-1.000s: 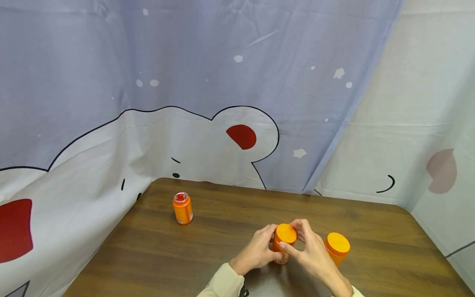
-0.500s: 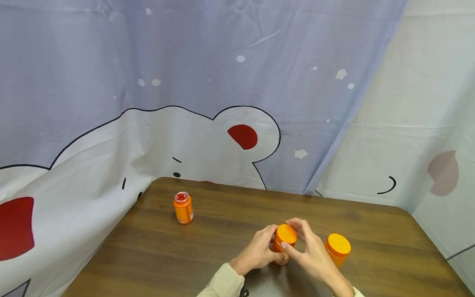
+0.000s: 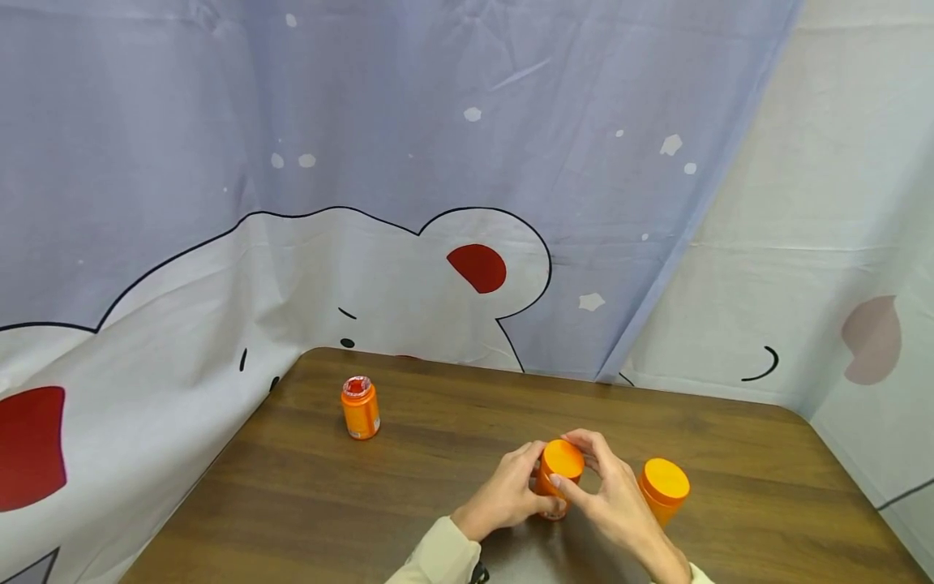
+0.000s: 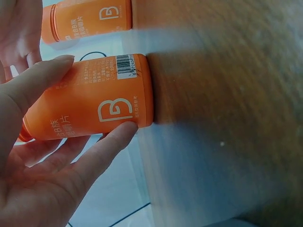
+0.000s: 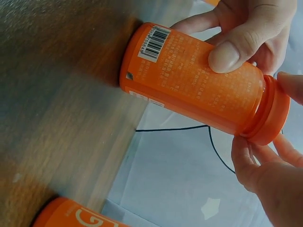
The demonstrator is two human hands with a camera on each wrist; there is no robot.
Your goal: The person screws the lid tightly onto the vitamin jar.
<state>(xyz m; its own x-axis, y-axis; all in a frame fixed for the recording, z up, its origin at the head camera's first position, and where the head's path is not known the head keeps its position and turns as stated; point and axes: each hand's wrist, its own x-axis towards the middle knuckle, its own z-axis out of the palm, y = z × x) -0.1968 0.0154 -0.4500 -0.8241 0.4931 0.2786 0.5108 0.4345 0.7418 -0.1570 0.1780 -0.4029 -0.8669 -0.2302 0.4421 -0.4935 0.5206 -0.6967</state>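
The left grip clasps the cylindrical orange plastic bottle while the right grip pinches its round orange lid, which should twist best kept level.

The middle bottle carries a large pale outlined logo like a stylised "B", with "B族" readable among the Chinese characters nearer its top. A black-and-white barcode stands near its base; its digits and the small print are too blurred to read. The right bottle bears the same "B" mark; print on the far left bottle is too small to read
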